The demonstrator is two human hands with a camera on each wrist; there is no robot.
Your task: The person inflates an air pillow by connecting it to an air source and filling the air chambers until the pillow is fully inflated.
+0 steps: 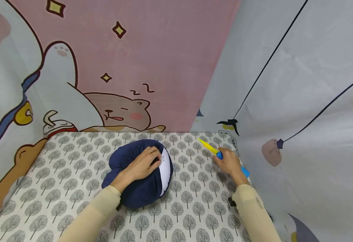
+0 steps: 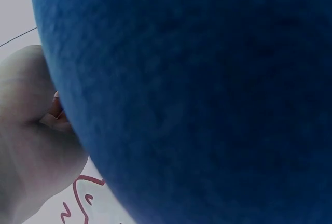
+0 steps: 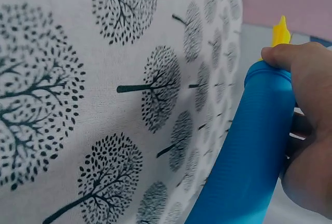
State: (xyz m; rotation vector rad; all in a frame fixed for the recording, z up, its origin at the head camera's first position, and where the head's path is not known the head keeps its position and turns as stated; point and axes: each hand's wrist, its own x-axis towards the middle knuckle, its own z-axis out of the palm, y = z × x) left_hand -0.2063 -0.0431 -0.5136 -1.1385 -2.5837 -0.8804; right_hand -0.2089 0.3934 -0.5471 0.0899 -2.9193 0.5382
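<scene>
A navy blue, U-shaped neck pillow (image 1: 140, 195) with a white panel (image 1: 165, 171) along its right side lies on the cloth. My left hand (image 1: 143, 163) rests over it and holds it by the inner edge of that panel, fingers curled. Blue fabric of the pillow (image 2: 181, 99) fills most of the left wrist view and hides the fingertips. At the right, my right hand (image 1: 229, 162) grips a ribbed blue tube (image 3: 249, 146) with a yellow pointed tip (image 1: 207, 146). The thumb lies across the tube's top, close to the yellow part. The tip points to the far left.
Under everything spreads a white cloth (image 1: 73, 195) printed with grey trees. A pink and white cartoon wall hanging (image 1: 170, 67) rises at the back. Pale fabric (image 1: 315, 101) stands close along the right edge. A small black object (image 1: 231, 201) sits beside the right forearm.
</scene>
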